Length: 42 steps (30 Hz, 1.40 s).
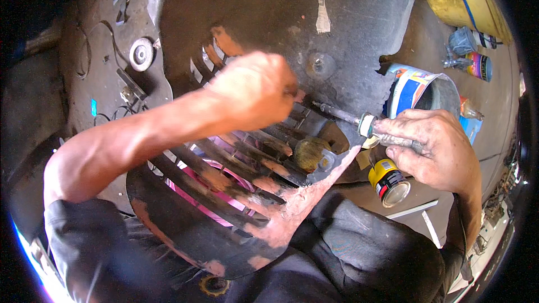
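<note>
A large dark plastic panel (269,5) with a slatted grille and pinkish filler patches lies across my lap. In my right hand (435,143) is a soldering iron (342,114), with a metal barrel, a pale and green collar and a worn handle. Its tip points left, close to the panel above the slats. My left hand (252,87) is closed in a fist over the upper slats, near the tip. Whatever its fingers hold is hidden, and the hand is slightly blurred.
Right of the panel stands a bucket (443,92) with a white and blue label. A yellow and black can (388,182) lies below it. At the upper right are a yellow container (463,0) and a small colourful can (480,66). A white disc (141,54) and cables lie left.
</note>
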Available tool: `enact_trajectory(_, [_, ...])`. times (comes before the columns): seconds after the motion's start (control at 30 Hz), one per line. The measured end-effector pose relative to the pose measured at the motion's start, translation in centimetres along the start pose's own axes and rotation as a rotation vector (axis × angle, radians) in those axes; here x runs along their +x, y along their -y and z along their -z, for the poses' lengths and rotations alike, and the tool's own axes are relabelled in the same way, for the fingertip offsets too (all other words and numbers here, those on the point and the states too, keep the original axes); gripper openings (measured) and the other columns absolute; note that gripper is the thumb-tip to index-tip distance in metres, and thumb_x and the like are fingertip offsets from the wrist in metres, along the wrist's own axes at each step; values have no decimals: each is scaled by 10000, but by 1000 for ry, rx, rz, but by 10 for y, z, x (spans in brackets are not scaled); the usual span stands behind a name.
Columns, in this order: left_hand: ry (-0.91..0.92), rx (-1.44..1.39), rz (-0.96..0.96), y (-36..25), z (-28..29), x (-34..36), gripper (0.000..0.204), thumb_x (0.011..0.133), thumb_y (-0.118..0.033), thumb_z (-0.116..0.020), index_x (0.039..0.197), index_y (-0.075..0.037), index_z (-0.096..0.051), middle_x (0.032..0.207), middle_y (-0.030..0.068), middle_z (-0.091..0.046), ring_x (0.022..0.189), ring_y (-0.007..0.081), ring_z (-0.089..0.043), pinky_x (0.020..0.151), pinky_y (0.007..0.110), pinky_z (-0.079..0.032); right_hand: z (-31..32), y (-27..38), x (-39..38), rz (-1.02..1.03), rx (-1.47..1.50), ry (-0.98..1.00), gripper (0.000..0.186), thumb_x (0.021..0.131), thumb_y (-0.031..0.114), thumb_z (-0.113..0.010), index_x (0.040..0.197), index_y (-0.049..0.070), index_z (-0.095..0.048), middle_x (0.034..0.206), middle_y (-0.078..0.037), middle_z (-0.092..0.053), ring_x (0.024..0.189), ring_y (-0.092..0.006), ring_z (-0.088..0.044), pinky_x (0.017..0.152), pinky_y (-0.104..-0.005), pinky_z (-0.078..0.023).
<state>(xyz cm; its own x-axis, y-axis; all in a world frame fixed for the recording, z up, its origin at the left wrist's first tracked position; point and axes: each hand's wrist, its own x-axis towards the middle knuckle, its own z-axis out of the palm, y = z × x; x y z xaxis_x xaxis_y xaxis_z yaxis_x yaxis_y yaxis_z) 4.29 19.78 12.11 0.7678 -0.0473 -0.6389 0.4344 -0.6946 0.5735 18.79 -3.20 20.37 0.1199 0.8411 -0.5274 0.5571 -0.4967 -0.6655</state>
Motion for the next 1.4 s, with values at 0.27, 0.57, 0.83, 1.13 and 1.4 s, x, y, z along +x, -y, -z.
enact_trajectory(0.27, [-487, 215, -22, 70, 93, -125, 154, 828, -116, -656, 865, 22, -714, 673, 96, -650, 631, 158, -633, 614, 303, -502, 3, 5, 3, 5, -47, 35, 321, 768, 133, -674, 1050, -18, -696, 884, -183, -692, 772, -348, -668, 689, -406, -516])
enact_trajectory(0.57, [481, 36, 804, 80, 42, -229, 195, 833, -115, -620, 972, -42, -736, 798, 106, -721, 740, 252, -709, 711, 364, -556, 0, -1, 5, 9, -43, 32, 299, 769, 99, -686, 1047, -9, -708, 917, -184, -702, 779, -340, -685, 703, -387, -530])
enact_trajectory(0.83, [409, -449, 179, 36, -66, -269, 337, 864, -145, -587, 1186, -65, -647, 1063, 133, -696, 971, 312, -674, 850, 400, -528, 3, -1, 3, -29, -64, 53, 301, 783, 92, -690, 1067, -4, -707, 919, -186, -703, 801, -323, -689, 733, -358, -525])
enact_trajectory(1.13, [734, -420, 26, 14, -157, -264, 316, 853, -159, -575, 1147, -48, -603, 1005, 140, -652, 879, 326, -642, 802, 419, -518, 8, -6, 7, 5, -56, 109, 314, 776, 80, -692, 1083, 14, -709, 923, -176, -702, 817, -316, -690, 739, -358, -521])
enact_trajectory(1.4, [502, -230, -212, -8, -40, -281, 280, 845, -299, -636, 943, -45, -701, 905, 137, -688, 775, 257, -666, 664, 364, -542, 9, -21, 2, -56, -74, 119, 342, 761, 151, -698, 1080, 27, -710, 1014, -171, -704, 893, -328, -688, 789, -383, -525])
